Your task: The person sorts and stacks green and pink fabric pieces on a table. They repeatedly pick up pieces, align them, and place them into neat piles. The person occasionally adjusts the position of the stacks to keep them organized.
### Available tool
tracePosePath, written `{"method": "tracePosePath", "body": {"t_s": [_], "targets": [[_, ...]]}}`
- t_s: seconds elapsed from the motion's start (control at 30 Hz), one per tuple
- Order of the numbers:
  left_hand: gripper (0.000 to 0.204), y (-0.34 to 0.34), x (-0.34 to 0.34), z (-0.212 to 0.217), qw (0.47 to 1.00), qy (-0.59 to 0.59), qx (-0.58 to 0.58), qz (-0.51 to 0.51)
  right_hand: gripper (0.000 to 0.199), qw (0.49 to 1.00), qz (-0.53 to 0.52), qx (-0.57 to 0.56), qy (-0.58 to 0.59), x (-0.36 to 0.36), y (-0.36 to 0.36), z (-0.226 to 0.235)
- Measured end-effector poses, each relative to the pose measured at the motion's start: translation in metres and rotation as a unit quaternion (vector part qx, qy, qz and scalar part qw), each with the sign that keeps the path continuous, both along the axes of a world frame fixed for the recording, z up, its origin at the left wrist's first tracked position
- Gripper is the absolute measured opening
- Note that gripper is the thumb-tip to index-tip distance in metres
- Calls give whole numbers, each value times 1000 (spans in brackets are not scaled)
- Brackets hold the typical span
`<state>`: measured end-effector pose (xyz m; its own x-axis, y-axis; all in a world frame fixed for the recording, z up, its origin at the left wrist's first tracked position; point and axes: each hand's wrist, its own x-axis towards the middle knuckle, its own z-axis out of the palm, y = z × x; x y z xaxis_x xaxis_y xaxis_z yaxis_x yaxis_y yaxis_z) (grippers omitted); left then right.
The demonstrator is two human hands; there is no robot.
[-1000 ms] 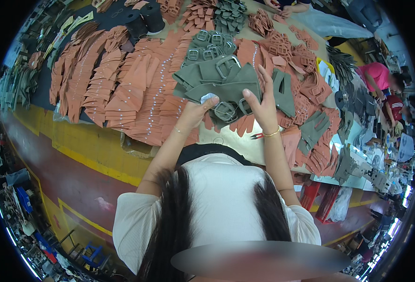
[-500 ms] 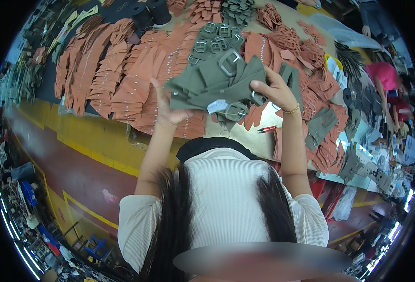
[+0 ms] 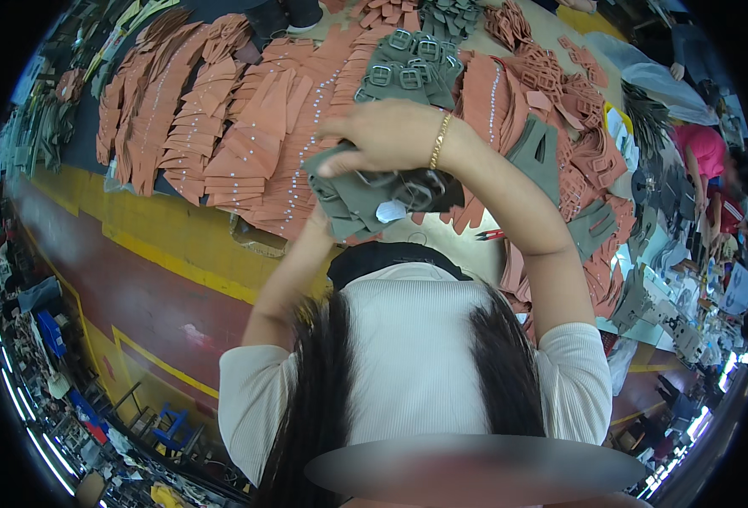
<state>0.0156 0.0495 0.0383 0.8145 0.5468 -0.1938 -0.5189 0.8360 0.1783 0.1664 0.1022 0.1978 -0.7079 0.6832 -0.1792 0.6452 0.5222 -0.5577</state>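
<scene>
A bundle of dark green buckled gloves (image 3: 349,203) is held in front of my chest, with a white label (image 3: 391,211) on its near side. My left hand (image 3: 318,223) grips it from below at the left end; most of its fingers are hidden under the bundle. Across the top reaches my right hand (image 3: 395,135), its thumb lying on the green material and its fingers curled toward the left edge, slightly blurred. Metal buckles show dimly in the shade under this hand. Just beyond lies a stack of green gloves with silver buckles (image 3: 409,72).
Rows of orange glove pieces (image 3: 255,161) cover the table's left and middle, and more orange pieces (image 3: 577,93) lie at right. Green gloves (image 3: 592,227) rest among them. Red-handled snips (image 3: 490,234) lie by my right forearm. Black spools (image 3: 302,15) stand behind. Another person (image 3: 699,151) is at far right.
My right hand has left the bundle's right side and swung leftward over its top. The bundle has turned and lowered slightly, and its large buckle no longer faces up in plain sight.
</scene>
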Motion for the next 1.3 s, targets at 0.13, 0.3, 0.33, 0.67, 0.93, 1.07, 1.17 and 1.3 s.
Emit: {"method": "tracePosePath", "body": {"t_s": [0.13, 0.3, 0.33, 0.67, 0.93, 1.07, 1.17, 1.3], "targets": [[91, 1, 11, -4, 998, 4, -7, 66, 54, 973, -88, 159, 139, 1, 6, 9], [87, 5, 3, -10, 995, 32, -2, 94, 31, 906, -167, 323, 217, 33, -48, -5], [86, 4, 1, -12, 995, 38, -2, 95, 30, 909, -180, 327, 186, 35, -65, -13], [79, -14, 5, -28, 991, 126, 8, 52, 22, 866, -231, 423, 133, 22, -118, -77], [73, -43, -40, -54, 977, 210, -3, 36, 24, 883, -335, 58, 324, 38, -187, -91], [70, -72, -81, -60, 962, 269, -28, 37, 24, 806, -522, 5, 281, 81, -217, -150], [67, -82, -95, -62, 954, 296, -31, 28, 17, 694, -642, -57, 322, 109, -253, -191], [65, -81, -100, -60, 945, 327, -21, -5, 15, 697, -688, -16, 203, 133, -295, -230]]}}
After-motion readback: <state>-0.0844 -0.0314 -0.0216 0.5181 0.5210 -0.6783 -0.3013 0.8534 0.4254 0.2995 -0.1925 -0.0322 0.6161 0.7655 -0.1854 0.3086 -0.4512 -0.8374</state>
